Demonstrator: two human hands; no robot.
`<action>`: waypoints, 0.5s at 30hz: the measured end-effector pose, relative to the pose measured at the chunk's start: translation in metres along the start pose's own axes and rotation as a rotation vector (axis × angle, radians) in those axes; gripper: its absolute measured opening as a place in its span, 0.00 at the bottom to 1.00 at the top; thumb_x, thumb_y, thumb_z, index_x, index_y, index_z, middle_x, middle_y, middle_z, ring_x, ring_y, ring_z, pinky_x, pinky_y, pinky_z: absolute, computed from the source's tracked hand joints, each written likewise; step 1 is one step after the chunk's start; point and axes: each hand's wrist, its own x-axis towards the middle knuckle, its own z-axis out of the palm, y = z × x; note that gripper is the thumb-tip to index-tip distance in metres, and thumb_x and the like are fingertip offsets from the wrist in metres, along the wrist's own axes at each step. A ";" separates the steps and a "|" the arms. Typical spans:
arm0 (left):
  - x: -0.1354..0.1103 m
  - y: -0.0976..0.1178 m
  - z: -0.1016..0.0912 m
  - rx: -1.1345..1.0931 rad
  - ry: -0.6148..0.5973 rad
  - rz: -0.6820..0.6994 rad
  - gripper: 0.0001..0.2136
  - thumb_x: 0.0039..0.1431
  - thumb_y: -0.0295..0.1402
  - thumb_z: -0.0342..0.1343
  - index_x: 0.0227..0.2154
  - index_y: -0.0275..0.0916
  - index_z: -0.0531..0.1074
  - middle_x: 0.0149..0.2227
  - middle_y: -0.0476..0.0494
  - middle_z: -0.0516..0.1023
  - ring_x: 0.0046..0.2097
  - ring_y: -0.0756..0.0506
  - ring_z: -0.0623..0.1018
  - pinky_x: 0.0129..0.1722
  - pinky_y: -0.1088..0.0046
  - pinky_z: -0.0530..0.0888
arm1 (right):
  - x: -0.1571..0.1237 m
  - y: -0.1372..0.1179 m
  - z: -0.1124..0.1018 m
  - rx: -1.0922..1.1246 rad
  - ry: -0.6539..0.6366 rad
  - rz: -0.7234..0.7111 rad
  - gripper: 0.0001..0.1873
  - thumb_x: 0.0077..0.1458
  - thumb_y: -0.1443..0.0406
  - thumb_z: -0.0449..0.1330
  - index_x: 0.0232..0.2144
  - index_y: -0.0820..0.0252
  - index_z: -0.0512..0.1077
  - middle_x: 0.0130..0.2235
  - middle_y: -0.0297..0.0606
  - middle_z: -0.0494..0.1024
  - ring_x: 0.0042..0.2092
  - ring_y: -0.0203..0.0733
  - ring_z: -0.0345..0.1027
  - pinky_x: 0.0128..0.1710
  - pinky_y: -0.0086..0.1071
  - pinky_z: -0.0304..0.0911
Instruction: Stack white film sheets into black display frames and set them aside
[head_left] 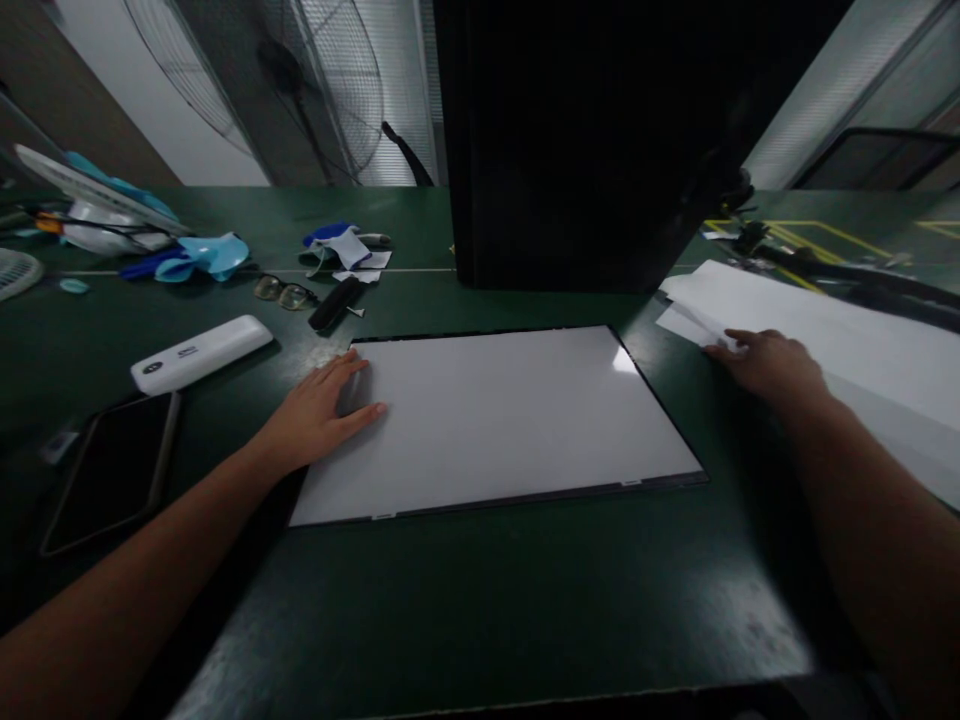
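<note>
A flat white panel (495, 420) with a thin dark frame lies on the green table, its surface blank and glossy at the far right corner. My left hand (322, 410) rests on the panel's left edge, fingers stretched out and thumb apart on the white face. Off to the right, my right hand (772, 368) is at the near left edge of some large white sheets (840, 330). Its fingers are bent against the sheets' edge, and whether they pinch a sheet is hard to make out.
A large black box-like object (585, 150) stands behind the panel. To the left are a white power bank (202, 355), a dark tablet-like device (112, 470), glasses (283, 292), a small black case (334, 305) and blue gloves (210, 256). A fan (300, 80) stands beyond the table (480, 610).
</note>
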 end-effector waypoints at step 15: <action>0.000 -0.001 -0.004 0.001 -0.037 -0.036 0.44 0.64 0.65 0.48 0.73 0.38 0.61 0.79 0.32 0.51 0.76 0.26 0.59 0.72 0.44 0.60 | -0.018 -0.024 -0.012 -0.042 -0.117 0.062 0.45 0.71 0.38 0.38 0.70 0.64 0.65 0.64 0.66 0.67 0.62 0.67 0.67 0.53 0.52 0.64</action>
